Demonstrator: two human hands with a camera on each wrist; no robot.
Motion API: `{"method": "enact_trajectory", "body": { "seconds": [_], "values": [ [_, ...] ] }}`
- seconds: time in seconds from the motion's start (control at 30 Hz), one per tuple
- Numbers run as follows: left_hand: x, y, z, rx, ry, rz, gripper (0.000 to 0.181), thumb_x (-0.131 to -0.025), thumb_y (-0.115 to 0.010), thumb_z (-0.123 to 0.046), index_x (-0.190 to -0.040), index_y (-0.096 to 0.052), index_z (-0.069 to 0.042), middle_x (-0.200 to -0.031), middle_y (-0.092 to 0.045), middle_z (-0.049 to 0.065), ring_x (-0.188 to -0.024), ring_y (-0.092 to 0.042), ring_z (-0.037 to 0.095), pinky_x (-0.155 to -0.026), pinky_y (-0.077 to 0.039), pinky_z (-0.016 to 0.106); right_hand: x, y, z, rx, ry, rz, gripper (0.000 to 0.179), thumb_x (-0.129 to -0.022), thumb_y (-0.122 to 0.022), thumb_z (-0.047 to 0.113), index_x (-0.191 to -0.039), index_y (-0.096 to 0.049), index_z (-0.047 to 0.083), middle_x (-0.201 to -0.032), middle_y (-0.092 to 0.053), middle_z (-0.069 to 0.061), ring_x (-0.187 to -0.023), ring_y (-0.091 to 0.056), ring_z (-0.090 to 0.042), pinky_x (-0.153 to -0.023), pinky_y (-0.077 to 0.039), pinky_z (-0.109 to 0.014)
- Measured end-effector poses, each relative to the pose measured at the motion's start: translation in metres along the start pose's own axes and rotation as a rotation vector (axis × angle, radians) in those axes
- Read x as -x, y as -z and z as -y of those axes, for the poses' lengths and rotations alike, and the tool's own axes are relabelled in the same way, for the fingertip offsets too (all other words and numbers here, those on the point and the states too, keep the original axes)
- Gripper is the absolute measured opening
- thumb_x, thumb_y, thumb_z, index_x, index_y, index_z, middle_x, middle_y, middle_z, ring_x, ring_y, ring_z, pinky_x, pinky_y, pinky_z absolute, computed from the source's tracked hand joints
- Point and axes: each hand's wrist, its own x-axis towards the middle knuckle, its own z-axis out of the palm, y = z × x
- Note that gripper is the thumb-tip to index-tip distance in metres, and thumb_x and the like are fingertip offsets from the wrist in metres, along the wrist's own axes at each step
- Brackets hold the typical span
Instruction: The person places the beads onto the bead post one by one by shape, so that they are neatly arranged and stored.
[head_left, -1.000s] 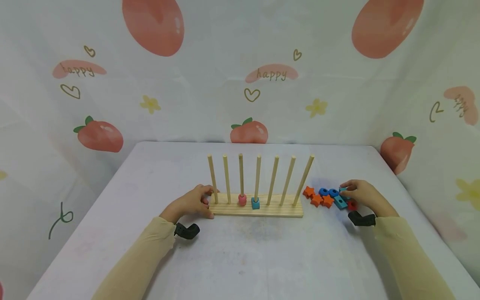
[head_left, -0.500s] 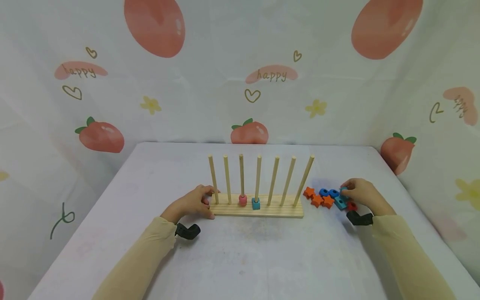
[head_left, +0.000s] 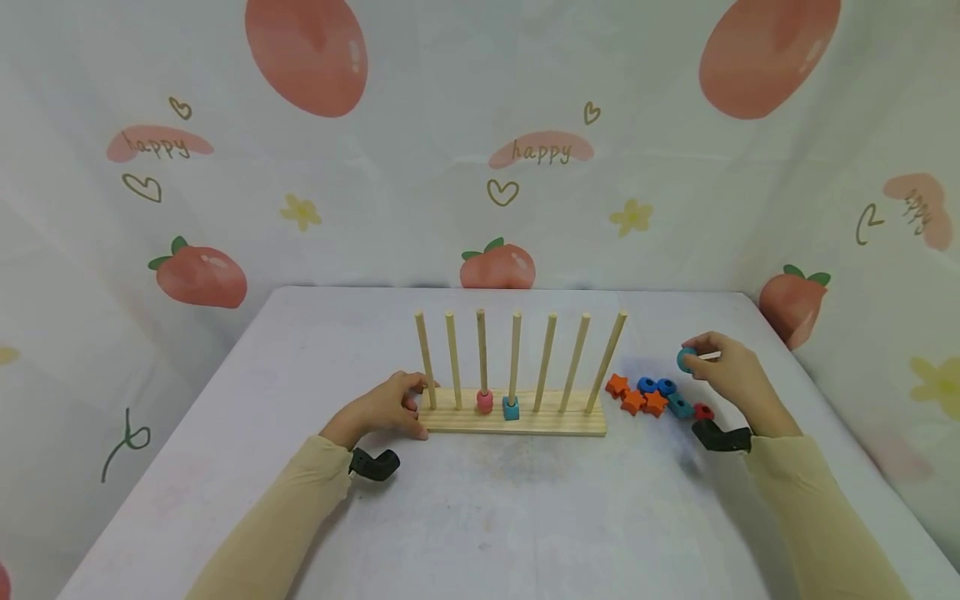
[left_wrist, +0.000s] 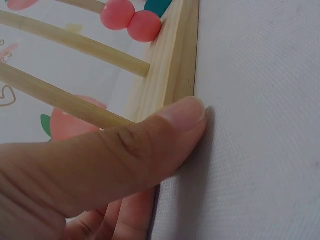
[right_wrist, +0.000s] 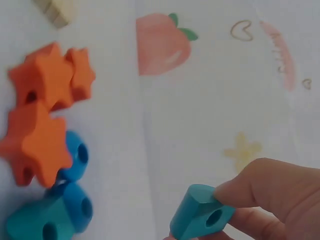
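Note:
A wooden peg stand point(head_left: 555, 423) with a row of upright pegs stands mid-table in the head view. My left hand point(head_left: 386, 406) grips its left end, the thumb point(left_wrist: 150, 135) lying along the front edge in the left wrist view. On the third peg sits a pink bead point(head_left: 484, 402), and a blue square bead point(head_left: 511, 409) is on the fourth. Off to the right, my right hand point(head_left: 729, 373) pinches a teal bead point(right_wrist: 200, 212) above the table. The bead's hole shows in the right wrist view, beside the thumb; its underside is partly hidden.
Loose beads lie right of the stand: several orange stars point(head_left: 633, 402), two dark blue beads point(head_left: 666, 387), a teal block bead point(head_left: 680, 406) and a red bead point(head_left: 702, 412). A patterned cloth backdrop point(head_left: 390, 225) rises behind the table.
My right hand has lifted the teal bead from the loose beads, moving up and slightly away. The left hand keeps its place on the stand.

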Motion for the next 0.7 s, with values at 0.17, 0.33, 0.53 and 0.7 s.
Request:
{"method": "enact_trajectory", "body": {
  "seconds": [0.17,0.33,0.53,0.7],
  "values": [
    [0.001,0.0,-0.001,-0.003,-0.011,0.003,0.07,-0.064,-0.088,-0.007,-0.123,-0.05,0.001,-0.11,-0.044,0.014,-0.087,-0.046,0.019,-0.074,-0.039,0.029,0.009,0.003,0.017,-0.1,-0.008,-0.049,0.049,-0.098,-0.054,0.038,-0.127,-0.052,0.0,-0.125,-0.055,-0.024,-0.084,-0.068,-0.005,-0.091,-0.047,-0.056],
    [0.001,0.0,-0.002,0.013,0.011,-0.004,0.073,-0.064,-0.089,-0.008,-0.126,-0.049,0.0,-0.112,-0.043,0.013,-0.089,-0.046,0.02,-0.075,-0.039,0.029,0.017,0.005,0.032,-0.178,-0.01,-0.112,0.052,-0.095,-0.057,0.044,-0.127,-0.05,0.003,-0.128,-0.052,-0.019,-0.076,-0.051,0.019,-0.092,-0.043,-0.059],
    [0.001,-0.001,-0.001,0.007,0.015,-0.007,0.073,-0.064,-0.089,-0.008,-0.125,-0.05,-0.001,-0.113,-0.043,0.013,-0.089,-0.046,0.02,-0.075,-0.039,0.03,0.025,0.004,0.049,-0.283,0.049,-0.185,0.046,-0.093,-0.062,0.04,-0.12,-0.052,0.004,-0.107,-0.06,0.003,-0.079,-0.061,0.013,-0.095,-0.049,-0.041],
    [0.0,0.0,-0.001,0.008,0.003,-0.009,0.072,-0.063,-0.089,-0.007,-0.125,-0.052,-0.003,-0.114,-0.044,0.014,-0.089,-0.046,0.02,-0.074,-0.04,0.029,0.034,0.001,0.064,-0.338,0.103,-0.269,0.039,-0.091,-0.065,0.036,-0.115,-0.055,0.008,-0.104,-0.057,0.01,-0.083,-0.063,0.01,-0.081,-0.048,-0.012]
  ]
}}
